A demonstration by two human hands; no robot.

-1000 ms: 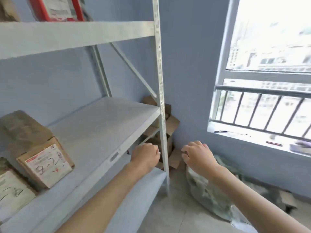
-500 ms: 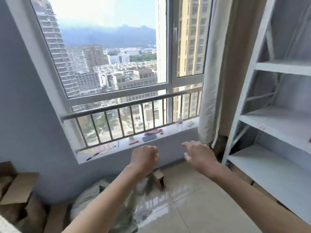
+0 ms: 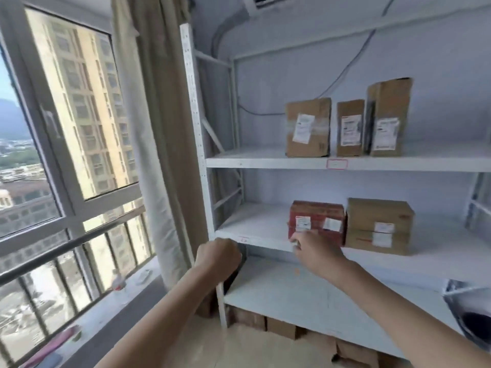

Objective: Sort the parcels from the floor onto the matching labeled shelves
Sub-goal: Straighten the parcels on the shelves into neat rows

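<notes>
A white metal rack fills the right half of the view. Its upper shelf carries three brown cardboard parcels, each upright with a white label. One shelf down stand a red parcel and a brown parcel side by side. Small red-edged tags are stuck on the shelf fronts. My left hand is a closed fist holding nothing, in front of the rack's left post. My right hand hangs loosely curled and empty just below the red parcel.
A window with a railing and a beige curtain take up the left. A bottle stands on the sill. Flattened cardboard lies under the lowest shelf. A grey plastic bag sits at the right edge.
The view has swung right, from one rack past the window to this rack with parcels. Both hands stay out in front, empty, in the same pose.
</notes>
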